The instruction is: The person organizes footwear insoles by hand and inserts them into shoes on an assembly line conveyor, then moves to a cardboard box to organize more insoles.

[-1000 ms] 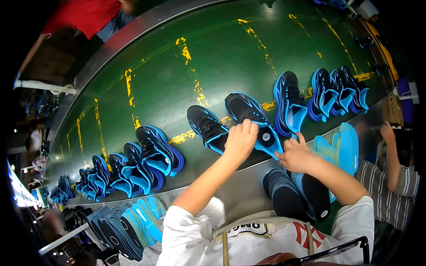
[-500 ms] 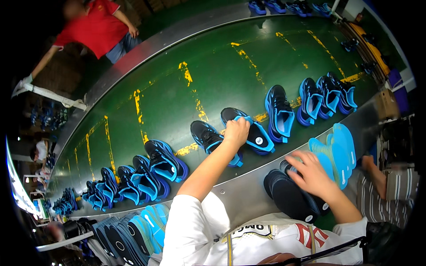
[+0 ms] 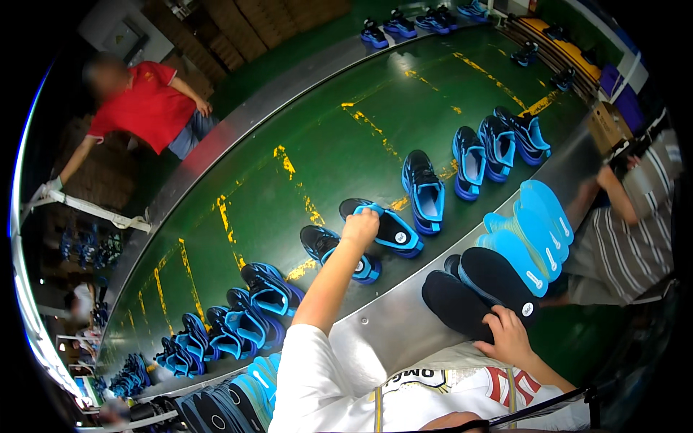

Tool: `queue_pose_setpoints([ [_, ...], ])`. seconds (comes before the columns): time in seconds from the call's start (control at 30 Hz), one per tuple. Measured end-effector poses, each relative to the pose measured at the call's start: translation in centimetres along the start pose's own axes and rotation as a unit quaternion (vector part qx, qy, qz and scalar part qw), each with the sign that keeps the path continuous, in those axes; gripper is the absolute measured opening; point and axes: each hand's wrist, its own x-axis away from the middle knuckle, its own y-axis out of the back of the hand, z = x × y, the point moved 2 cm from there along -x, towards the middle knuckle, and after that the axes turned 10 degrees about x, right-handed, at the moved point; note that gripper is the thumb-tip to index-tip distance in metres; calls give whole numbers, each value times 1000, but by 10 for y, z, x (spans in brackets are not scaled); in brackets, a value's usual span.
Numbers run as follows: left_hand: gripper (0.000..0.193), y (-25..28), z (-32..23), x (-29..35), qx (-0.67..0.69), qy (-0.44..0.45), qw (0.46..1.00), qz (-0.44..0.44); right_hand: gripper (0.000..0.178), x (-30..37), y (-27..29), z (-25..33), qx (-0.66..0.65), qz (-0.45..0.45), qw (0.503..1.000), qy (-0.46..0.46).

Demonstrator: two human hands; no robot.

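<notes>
My left hand grips the tongue and collar of a black and blue sneaker on the green belt, its fingers closed. A black insole with a round white label shows inside that shoe. Just left of it stands another black and blue sneaker, partly hidden by my forearm. My right hand has its bent fingers closed at the heel end of a black insole, in a pile on the metal ledge. More black insoles lie beside it. Light blue insoles are fanned out just beyond.
Several sneakers line the green belt on both sides. A metal ledge runs along the near edge. More insoles lie at lower left. A person in red stands across the belt; another in stripes sits at right.
My right hand has come down from above the far end of the black insoles to their heel end, its fingers curling in. My left hand stays on the sneaker. The whole view has shifted.
</notes>
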Motion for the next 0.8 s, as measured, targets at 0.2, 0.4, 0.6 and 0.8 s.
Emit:
queue_pose_setpoints([
  [0.2, 19, 9, -9, -8, 18, 65, 997, 42, 44, 3, 23, -12, -84, 58, 995, 3],
  [0.4, 18, 24, 3, 4, 182, 86, 977, -73, 44, -27, 104, -30, -215, 34, 976, 5],
  [0.6, 19, 74, -12, -9, 594, 177, 756, -213, 40, -94, 108, -78, -117, -122, 985, -29],
  [0.8, 29, 44, -53, -61, 368, 77, 908, -183, 24, -163, 71, -91, -67, -234, 969, 39],
])
